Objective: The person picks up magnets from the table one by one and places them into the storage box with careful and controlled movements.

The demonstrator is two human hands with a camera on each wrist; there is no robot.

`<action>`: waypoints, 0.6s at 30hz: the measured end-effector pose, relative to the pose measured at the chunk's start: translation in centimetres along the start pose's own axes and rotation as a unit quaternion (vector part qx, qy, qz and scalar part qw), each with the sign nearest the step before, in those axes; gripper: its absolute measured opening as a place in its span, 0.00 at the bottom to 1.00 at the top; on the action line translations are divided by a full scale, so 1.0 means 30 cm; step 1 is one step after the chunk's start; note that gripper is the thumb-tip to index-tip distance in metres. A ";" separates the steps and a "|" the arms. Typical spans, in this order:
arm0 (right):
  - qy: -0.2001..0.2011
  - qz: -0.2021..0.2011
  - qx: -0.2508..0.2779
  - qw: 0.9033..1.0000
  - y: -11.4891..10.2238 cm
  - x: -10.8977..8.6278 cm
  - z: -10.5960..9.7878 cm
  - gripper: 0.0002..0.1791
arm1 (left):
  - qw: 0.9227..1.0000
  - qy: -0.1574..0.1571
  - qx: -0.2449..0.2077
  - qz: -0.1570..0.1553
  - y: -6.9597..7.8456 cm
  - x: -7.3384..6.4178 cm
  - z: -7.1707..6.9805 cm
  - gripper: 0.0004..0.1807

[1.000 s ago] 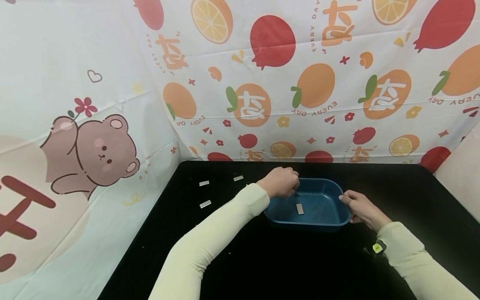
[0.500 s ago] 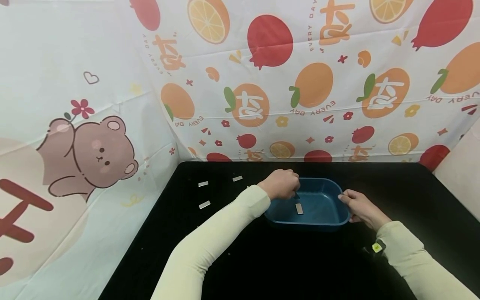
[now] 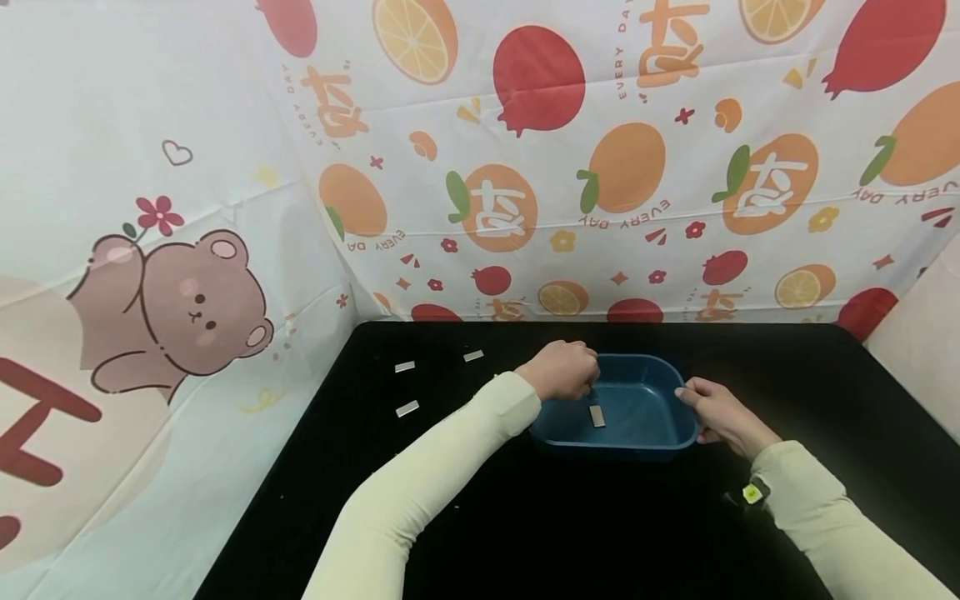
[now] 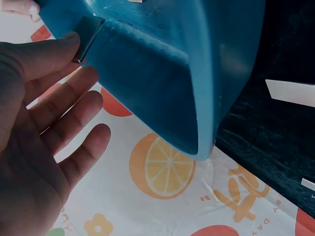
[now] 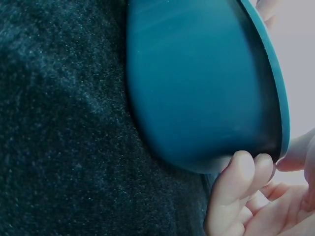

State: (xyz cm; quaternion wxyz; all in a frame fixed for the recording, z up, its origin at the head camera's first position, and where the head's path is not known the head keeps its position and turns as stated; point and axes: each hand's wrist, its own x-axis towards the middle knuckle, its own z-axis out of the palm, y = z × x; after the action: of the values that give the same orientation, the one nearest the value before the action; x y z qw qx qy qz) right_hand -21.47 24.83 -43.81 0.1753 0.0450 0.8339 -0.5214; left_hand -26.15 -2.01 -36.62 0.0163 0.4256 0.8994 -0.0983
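- The dark, glossy, flat rectangular tile [image 4: 89,38] is at your left hand's [image 3: 561,369] fingertips, above the inside of the basin; you pinch it between thumb and index finger, the other three fingers loosely extended and spread.
- The blue, oblong, plastic-looking basin [image 3: 645,417] with rounded corners sits between your hands, its left part under your left hand.
- Your right hand [image 3: 726,417] grips the basin's right end, thumb at the rim and fingers against the outer wall.
- One pale, flat rectangular piece [image 3: 597,417] lies on the basin floor, just on the near side of your left hand's fingers.
- Three silvery, flat rectangular strips lie apart from one another to the left of your left hand: a far one [image 3: 473,356], a middle one [image 3: 405,367] and a nearer one [image 3: 407,408].
- Beneath both hands spreads the black, fabric-like table surface [image 3: 570,525].
- A dark band with a yellow-green square [image 3: 752,493] circles your right wrist, over the pale yellow sleeve [image 3: 817,492].
- Beyond your hands hangs a white cloth printed with oranges and red fruit [image 3: 562,167]; farther left of your left hand, a pale cloth shows a brown bear [image 3: 202,308].
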 end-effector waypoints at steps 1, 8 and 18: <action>0.000 0.000 0.001 1.000 0.000 0.001 0.001 0.17 | 1.000 0.000 0.000 0.001 -0.001 0.000 0.002 0.07; -0.001 0.000 0.000 1.000 0.005 0.000 0.006 0.17 | 1.000 -0.006 0.002 0.007 0.003 0.002 0.012 0.07; 0.001 -0.005 0.001 1.000 0.002 0.002 0.002 0.18 | 1.000 -0.022 -0.009 0.006 0.008 0.007 0.016 0.07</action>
State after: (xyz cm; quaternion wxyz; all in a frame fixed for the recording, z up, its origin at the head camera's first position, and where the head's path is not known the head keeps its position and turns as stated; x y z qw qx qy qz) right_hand -21.50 24.79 -43.91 0.1714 0.0414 0.8339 -0.5230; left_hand -26.13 -1.78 -37.16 0.0402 0.4284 0.8971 -0.0998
